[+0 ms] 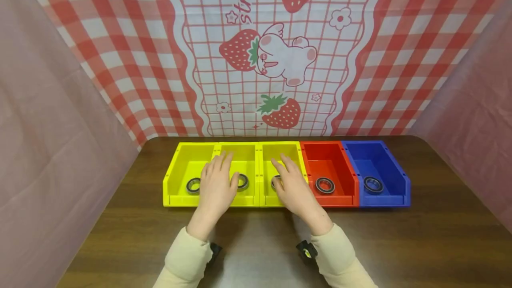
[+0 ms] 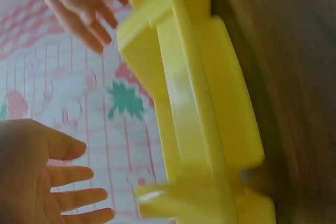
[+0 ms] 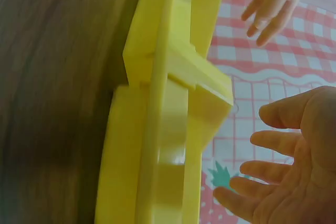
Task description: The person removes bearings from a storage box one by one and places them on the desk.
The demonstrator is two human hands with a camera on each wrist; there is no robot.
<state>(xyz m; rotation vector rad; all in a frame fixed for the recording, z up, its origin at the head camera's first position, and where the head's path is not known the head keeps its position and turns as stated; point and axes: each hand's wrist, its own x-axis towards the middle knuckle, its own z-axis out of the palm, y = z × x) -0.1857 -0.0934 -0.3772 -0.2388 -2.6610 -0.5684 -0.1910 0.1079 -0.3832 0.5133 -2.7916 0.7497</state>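
Evidently empty, the left hand (image 1: 217, 182) and right hand (image 1: 295, 188) spread their fingers loosely above the bins (image 1: 240, 200). Ring-shaped bearings (image 1: 318, 186), one per bin across the frame's lower middle, look rigid, smooth, probably dense; pinching the outer rim should suit.

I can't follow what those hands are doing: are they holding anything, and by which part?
Nothing is held: the left hand and right hand are over the yellow bins, fingers extended and empty.
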